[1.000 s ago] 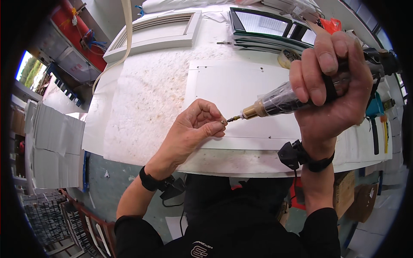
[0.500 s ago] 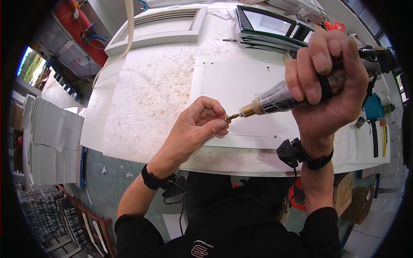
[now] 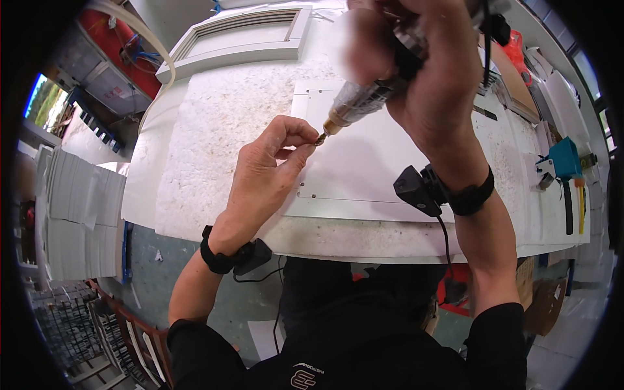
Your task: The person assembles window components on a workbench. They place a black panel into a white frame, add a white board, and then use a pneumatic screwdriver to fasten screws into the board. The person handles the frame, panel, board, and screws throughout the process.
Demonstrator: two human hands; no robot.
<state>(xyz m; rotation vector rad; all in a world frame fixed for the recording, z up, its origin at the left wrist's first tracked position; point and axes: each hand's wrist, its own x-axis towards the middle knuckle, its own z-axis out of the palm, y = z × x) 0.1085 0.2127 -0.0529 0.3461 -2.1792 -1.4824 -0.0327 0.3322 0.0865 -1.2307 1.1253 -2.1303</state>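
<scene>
Screw (image 3: 320, 138) sat pinched in the left hand (image 3: 263, 175) fingertips above the white panel (image 3: 364, 166), touching the screwdriver (image 3: 364, 101) tip. Right hand (image 3: 426, 71) wrapped the tool tightly. Seating the tip squarely before releasing seemed the best way.

right hand (image 3: 429, 84) raised, seemingly nearer camera | screwdriver (image 3: 364, 104) tilted steeper

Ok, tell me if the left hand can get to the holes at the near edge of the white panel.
Probably yes. The left hand sits just above that edge of the white panel, pinching at the driver tip, and nothing lies between it and the holes. It would have to let go first.
</scene>
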